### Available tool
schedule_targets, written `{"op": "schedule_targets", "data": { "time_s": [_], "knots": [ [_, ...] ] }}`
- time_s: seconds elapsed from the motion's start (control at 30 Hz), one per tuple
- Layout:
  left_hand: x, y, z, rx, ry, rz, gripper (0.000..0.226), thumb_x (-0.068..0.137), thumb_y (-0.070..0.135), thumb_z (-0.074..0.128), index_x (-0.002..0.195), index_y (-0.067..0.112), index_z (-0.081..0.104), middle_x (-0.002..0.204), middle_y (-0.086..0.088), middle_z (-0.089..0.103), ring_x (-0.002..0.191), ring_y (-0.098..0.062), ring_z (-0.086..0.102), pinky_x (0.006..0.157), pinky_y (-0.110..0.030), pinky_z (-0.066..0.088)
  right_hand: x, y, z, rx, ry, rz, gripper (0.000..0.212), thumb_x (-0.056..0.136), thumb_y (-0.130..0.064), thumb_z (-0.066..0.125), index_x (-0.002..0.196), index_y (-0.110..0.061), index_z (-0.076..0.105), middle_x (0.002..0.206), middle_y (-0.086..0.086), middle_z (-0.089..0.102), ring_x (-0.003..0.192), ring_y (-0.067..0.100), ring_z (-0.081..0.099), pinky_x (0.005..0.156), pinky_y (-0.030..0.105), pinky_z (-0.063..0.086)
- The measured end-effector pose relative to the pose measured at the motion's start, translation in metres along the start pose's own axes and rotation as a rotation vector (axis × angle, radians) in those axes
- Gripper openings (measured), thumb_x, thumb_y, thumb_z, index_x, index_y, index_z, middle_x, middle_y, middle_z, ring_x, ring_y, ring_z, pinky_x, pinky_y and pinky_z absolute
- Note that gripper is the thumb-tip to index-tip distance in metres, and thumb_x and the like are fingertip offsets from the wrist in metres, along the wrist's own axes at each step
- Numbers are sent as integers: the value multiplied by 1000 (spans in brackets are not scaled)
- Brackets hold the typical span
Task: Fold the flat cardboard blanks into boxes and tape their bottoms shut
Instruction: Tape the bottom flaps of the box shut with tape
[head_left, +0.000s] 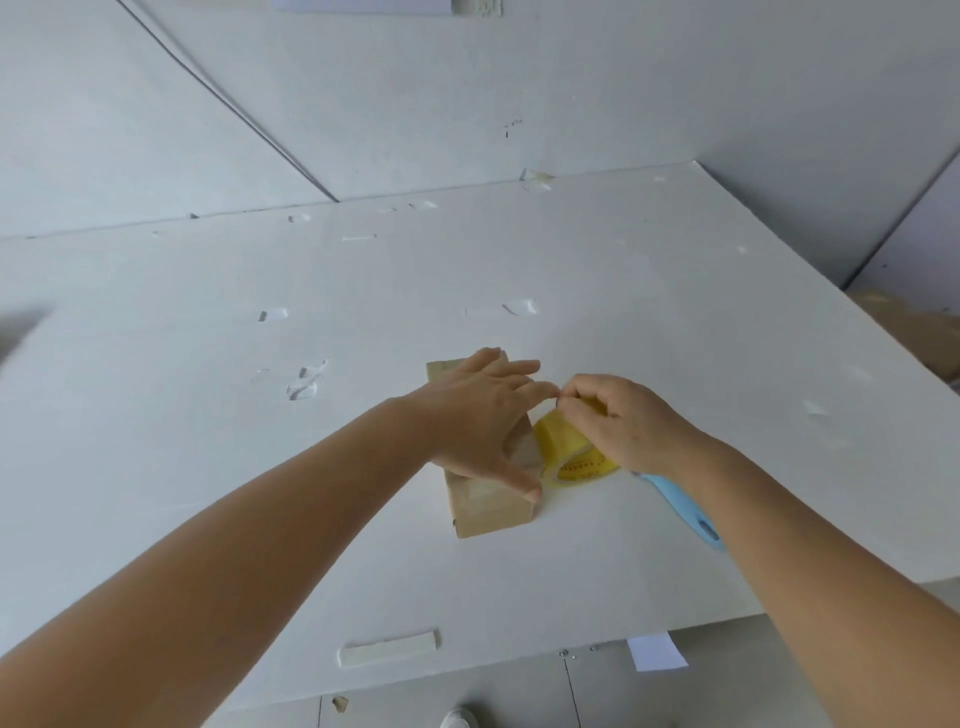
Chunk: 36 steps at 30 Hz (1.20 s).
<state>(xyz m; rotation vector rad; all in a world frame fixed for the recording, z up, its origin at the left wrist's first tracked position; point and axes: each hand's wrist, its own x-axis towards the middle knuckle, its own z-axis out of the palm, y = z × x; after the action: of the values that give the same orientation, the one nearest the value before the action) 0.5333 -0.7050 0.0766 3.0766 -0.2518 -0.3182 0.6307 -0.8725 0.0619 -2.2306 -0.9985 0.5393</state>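
1 small brown cardboard box (488, 506) is lying long-side down on the white table (208, 415), its top face partly glossy with tape. The left hand (480, 415) is lying flat on the box, fingers spread wide and straight, thumb reaching down to the box's near right edge. The right hand (618, 421) is curling over a yellow tape roll (563, 452), fingertips pinching at the roll's top beside the left fingertips. The roll is sitting just right of the box, touching it. A blue cutter (685, 512) is lying under the right wrist.
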Motion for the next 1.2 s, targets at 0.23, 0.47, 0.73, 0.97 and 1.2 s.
{"op": "schedule_targets", "data": {
  "time_s": [0.23,0.47,0.73,0.97,1.2],
  "knots": [
    [3,-9,22,-92,110,-54,86,68,73,46,142,30,33,120,12,49,124,-9,33,113,-30,8,13,7,-10,-291,18,-53,21,91,-41,51,86,-24,60,73,-8,53,67,3,52,65,21,36],
    [3,-12,16,-156,10,-53,96,67,84,44,145,31,25,118,14,46,124,-9,28,114,-31,7,26,15,-10,-557,-11,-117,27,91,-50,45,98,-28,59,95,-5,58,95,17,49,85,29,26],
    [62,-4,-24,-424,-274,-172,41,90,40,54,128,29,46,100,8,63,92,-13,58,80,-29,46,27,6,-14,-611,40,-221,27,100,-33,28,91,-25,51,73,-11,39,81,15,39,82,26,23],
    [81,-9,-24,-682,-419,-129,21,83,23,67,101,28,59,85,5,75,75,-8,72,84,-31,53,24,17,-10,-609,169,-302,34,96,-32,23,97,-19,55,79,-10,49,76,13,39,86,31,34],
    [75,-13,-15,-849,-338,-210,13,84,18,69,93,27,67,82,3,75,73,-6,69,78,-25,52,16,35,-18,-145,683,-151,24,94,-22,35,98,-9,55,95,-5,50,89,15,45,83,25,33]
  ]
}}
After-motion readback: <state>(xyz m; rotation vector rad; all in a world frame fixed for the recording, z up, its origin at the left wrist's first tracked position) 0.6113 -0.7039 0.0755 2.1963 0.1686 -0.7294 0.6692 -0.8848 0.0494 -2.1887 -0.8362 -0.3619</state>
